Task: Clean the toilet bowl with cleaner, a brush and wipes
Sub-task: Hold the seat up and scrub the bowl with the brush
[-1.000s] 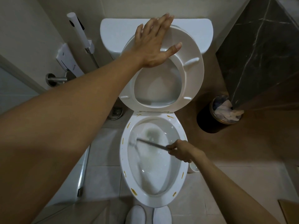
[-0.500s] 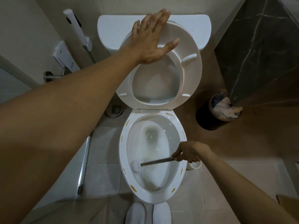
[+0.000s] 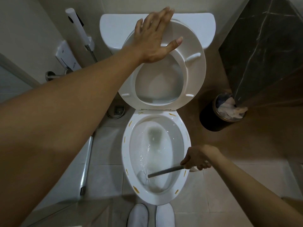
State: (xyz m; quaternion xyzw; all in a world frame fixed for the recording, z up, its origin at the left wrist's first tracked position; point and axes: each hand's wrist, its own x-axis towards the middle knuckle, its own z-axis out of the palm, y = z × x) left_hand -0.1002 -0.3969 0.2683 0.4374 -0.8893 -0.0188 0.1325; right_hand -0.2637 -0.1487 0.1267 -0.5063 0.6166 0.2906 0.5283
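Head view, sole entry.

Left hand (image 3: 152, 38): mine, fingers straight and spread, palm flat against the raised seat (image 3: 195, 63), pressing it back toward the tank (image 3: 114, 30). Nothing gripped.

Right hand (image 3: 197, 158): mine, fingers curled round the top end of the brush (image 3: 165, 172) handle, just outside the bowl's right rim.

Brush: grey handle slants down and left across the bowl (image 3: 155, 199); white head sits low on the near-left inner wall, with water splashing off it.

Bowl: seat up, water at the far end, yellow streaks dotted around the rim top, likely cleaner or soil; I cannot tell which.

Bin (image 3: 208, 118): dark, on the floor right of the bowl, crumpled white material inside.

Sprayer (image 3: 78, 28): white, hung on the left wall beside the tank. Floor drain (image 3: 118, 109) below it.

Slippers (image 3: 138, 215): white, at the bowl's near end.

Step in hand, as I judge it: scrubbing the inner wall. Done well, I would hold the head pressed on the porcelain, work around the wall in overlapping strokes and push up under the rim lip, where the streaks sit. Short strokes should limit splashing, since water is already flying. The left palm should hold the seat firmly so it cannot drop on my wrist. Wiping appears not yet done.
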